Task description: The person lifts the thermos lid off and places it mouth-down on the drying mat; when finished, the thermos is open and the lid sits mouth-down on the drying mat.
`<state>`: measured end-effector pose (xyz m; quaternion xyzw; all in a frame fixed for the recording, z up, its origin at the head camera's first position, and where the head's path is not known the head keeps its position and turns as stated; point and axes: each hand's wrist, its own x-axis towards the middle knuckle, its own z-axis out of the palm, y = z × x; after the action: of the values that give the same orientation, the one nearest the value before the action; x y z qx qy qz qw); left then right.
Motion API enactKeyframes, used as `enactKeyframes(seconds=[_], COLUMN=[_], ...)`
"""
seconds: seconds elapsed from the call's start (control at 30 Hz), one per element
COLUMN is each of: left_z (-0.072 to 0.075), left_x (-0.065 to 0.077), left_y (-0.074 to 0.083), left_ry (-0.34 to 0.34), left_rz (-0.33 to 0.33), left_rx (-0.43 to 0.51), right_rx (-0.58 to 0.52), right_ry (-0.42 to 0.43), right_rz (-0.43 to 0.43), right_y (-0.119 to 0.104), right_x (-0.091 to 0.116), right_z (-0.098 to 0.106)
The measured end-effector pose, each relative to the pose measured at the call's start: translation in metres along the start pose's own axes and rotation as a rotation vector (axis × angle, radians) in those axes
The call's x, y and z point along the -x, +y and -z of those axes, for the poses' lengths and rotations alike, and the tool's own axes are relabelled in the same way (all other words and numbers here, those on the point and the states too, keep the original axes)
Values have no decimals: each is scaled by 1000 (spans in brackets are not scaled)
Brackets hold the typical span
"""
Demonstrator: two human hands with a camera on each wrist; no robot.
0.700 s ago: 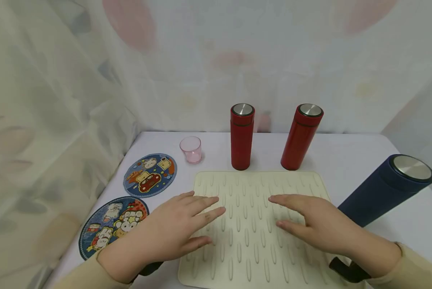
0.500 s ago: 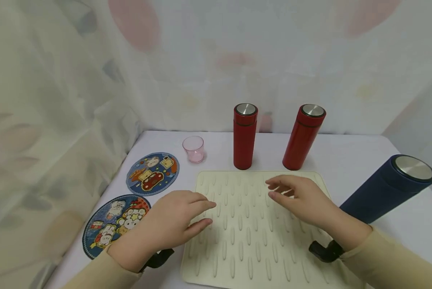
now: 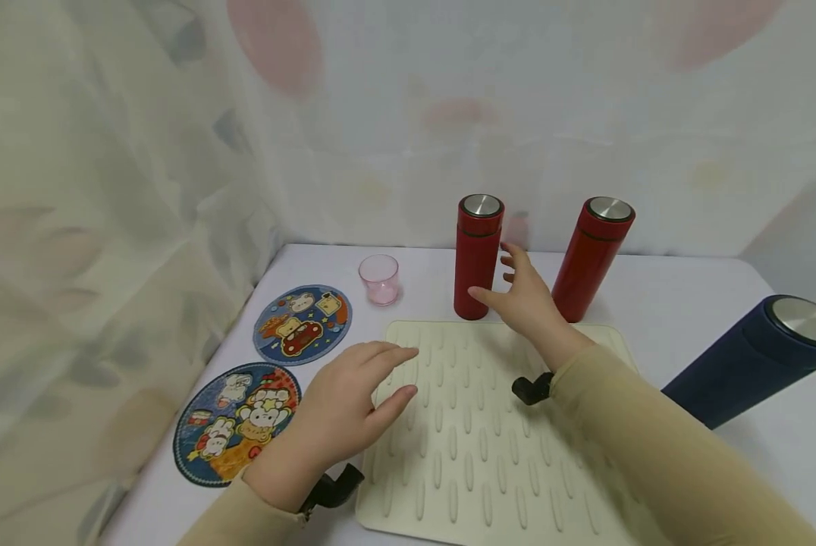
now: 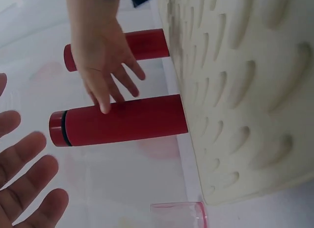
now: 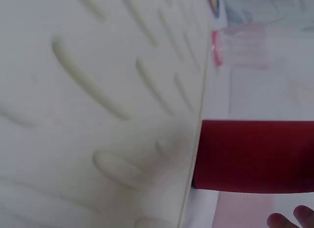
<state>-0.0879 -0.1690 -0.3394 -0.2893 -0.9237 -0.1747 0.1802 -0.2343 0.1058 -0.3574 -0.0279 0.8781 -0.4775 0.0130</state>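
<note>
My right hand (image 3: 525,300) is at the right side of an upright red thermos bottle (image 3: 475,262) with a steel-topped lid. Its thumb overlaps the bottle's lower part in the head view, and the other fingers are spread behind on the right side. In the left wrist view the fingertips are right at the bottle's wall, not wrapped round it. A second red thermos bottle (image 3: 591,262) stands just right of this hand. My left hand (image 3: 346,394) hovers over the left edge of a cream ribbed mat (image 3: 462,462), fingers loosely extended, holding nothing.
A small pink glass (image 3: 380,280) stands at the back left. Two round cartoon-printed mats (image 3: 303,324) lie along the table's left side. A large dark blue thermos bottle (image 3: 742,371) stands at the right. Patterned curtains hang behind and at the left.
My right hand has moved forward and left from over the cream mat to the left red bottle. My left hand has shifted little. The whole head view has drifted slightly right.
</note>
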Motion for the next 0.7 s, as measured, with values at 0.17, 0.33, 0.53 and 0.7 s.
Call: enactKeyframes(seconds=[0.17,0.33,0.53,0.7], left_z=[-1,1,0,-1], left_x=[-15,-32,-43,-49], left_y=[-2,-2,-5,-8], left_ry=[78,106,123,147], left_rz=[9,18,5,-2], left_rx=[68,101,126,132], right_rx=[-16,-89,-158,-211], right_ry=[16,51,76,97], right_rz=[-12,-2,51,65], right_y=[5,9,12,9], right_x=[-17,-26,-33,-31], right_z=[-12,-18,-23,-18])
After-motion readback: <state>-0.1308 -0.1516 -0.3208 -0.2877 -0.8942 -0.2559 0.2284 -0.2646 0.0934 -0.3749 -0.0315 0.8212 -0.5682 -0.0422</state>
